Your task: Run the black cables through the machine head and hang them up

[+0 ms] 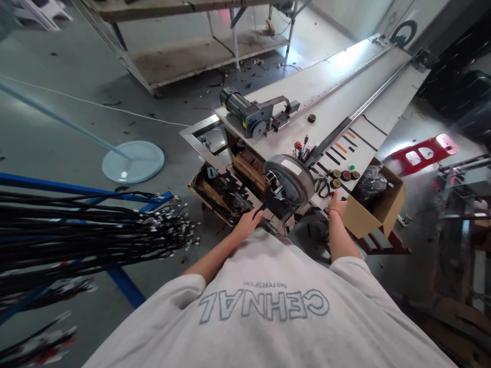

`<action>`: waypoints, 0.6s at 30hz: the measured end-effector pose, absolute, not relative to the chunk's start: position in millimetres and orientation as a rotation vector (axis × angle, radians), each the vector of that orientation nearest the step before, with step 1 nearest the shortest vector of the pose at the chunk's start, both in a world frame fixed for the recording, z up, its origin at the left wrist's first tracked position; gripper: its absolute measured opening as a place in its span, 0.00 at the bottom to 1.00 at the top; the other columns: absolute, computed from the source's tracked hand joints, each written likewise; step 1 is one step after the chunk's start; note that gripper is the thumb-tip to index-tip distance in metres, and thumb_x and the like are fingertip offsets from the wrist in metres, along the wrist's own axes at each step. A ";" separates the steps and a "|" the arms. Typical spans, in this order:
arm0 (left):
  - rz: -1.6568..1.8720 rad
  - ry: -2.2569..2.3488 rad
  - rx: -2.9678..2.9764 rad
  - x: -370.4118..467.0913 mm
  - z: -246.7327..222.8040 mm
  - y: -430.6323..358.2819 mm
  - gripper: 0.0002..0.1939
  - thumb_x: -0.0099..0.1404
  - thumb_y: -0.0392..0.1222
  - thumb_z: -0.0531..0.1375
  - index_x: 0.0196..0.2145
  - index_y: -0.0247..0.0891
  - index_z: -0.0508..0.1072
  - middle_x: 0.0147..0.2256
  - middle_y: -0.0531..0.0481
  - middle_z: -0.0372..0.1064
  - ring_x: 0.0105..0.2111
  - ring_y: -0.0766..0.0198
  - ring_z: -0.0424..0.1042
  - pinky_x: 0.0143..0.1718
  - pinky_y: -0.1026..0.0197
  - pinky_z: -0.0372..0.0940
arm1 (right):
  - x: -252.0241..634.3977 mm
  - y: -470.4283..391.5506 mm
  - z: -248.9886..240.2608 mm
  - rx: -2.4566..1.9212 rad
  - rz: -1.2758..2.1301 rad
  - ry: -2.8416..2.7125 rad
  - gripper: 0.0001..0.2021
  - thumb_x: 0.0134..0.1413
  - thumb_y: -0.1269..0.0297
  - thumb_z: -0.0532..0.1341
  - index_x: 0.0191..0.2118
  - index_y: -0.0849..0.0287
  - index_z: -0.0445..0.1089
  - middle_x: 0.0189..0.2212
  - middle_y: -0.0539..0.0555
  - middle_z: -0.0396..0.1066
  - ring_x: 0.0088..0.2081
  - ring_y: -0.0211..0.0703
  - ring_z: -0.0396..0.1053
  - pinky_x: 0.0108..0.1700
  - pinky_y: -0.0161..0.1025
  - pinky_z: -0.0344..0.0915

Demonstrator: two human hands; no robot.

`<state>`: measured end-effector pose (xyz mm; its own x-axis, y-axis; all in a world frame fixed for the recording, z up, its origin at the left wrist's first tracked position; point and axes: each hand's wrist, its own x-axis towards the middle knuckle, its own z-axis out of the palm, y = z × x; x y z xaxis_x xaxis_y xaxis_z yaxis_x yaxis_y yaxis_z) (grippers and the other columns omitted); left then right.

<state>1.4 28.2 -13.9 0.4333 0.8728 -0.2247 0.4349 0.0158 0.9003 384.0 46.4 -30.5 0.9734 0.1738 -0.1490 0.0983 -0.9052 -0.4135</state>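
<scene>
My left hand (248,223) is closed at the near end of the bench, its fingertips against a dark thin piece that I cannot make out. Just beyond it stands a round wheel-like machine part (289,179) with a grey rim and a pale label. My right hand (338,205) is closed at the bench edge, with a bit of red by its fingertips; what it holds is too small to name. Black-handled scissors (324,188) lie close to it, beside several rolls of black tape (335,183). A red button (346,175) sits among the rolls.
A long white bench (326,102) carries a motor unit (245,110), a rail and black and orange strips. An open cardboard box (374,199) with a plastic bag stands right. Black cables (76,230) hang on a blue frame at left. A red stool (425,153) lies beyond the box.
</scene>
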 end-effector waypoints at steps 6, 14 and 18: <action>0.502 1.176 1.598 -0.8 -19.7 26.5 0.22 0.66 0.57 0.44 0.29 0.37 0.66 0.21 0.54 0.60 0.23 0.66 0.60 0.27 0.64 0.55 | 386.1 48.0 -35.3 -2.722 0.223 -0.190 0.36 0.51 0.34 0.51 0.50 0.64 0.61 0.48 0.70 0.67 0.50 0.61 0.67 0.51 0.53 0.63; 0.496 1.173 1.595 0.4 -19.0 27.8 0.23 0.66 0.57 0.44 0.29 0.37 0.66 0.21 0.53 0.62 0.25 0.64 0.63 0.28 0.64 0.57 | 381.8 48.4 -30.3 -2.705 0.232 -0.183 0.34 0.52 0.35 0.51 0.50 0.64 0.61 0.49 0.70 0.67 0.51 0.61 0.66 0.52 0.52 0.62; 0.486 1.171 1.586 1.3 -18.8 28.0 0.23 0.66 0.58 0.44 0.29 0.37 0.66 0.22 0.53 0.61 0.25 0.64 0.62 0.28 0.64 0.56 | 380.1 48.3 -28.7 -2.708 0.247 -0.171 0.34 0.52 0.35 0.51 0.50 0.64 0.61 0.49 0.70 0.67 0.51 0.61 0.66 0.52 0.51 0.62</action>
